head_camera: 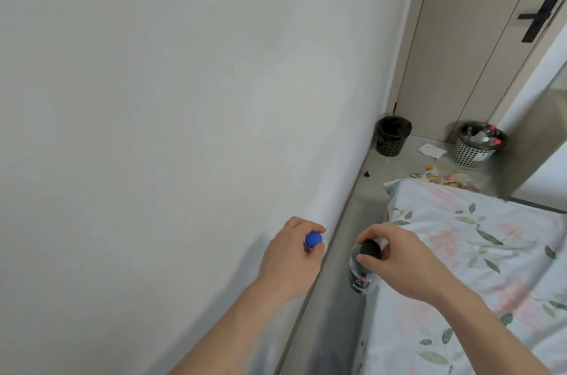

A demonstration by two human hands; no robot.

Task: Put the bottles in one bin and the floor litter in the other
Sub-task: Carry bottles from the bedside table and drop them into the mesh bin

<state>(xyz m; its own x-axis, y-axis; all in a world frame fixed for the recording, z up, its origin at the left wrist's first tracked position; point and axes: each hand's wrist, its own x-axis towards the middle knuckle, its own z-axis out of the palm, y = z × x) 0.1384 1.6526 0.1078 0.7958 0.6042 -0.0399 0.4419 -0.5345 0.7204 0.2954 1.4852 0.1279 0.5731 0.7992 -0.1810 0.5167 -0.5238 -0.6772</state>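
While the person stands in the narrow strip of grey floor (395, 172) between the white wall (184, 98) and the bed with the flowery sheet (478, 252), each hand carries one bottle. The left hand (291, 261) is curled round the neck of a clear plastic bottle with a round blue cap (313, 240); most of that bottle hides under the hand. The right hand (408, 264) pinches the top of a clear plastic bottle with a black cap and a dark label (362, 276), with fingers and thumb bent round the cap, and the bottle hangs down from it.

Both bottles look empty, so I think they are very light. Thin plastic like this is soft and squashes and crackles if you squeeze it. It will not break if it falls. The neck under the cap is the stiff part, so that is a good place to hold.

Far ahead by the door stand two bins, well apart from the hands. The white basket bin with holes (472, 156) already has bottles in it, so these two likely belong there. The black bin with a black bag (392, 136) stands by the wall. Bright wrappers and paper litter (445, 175) lie on the floor between the bed and the bins.
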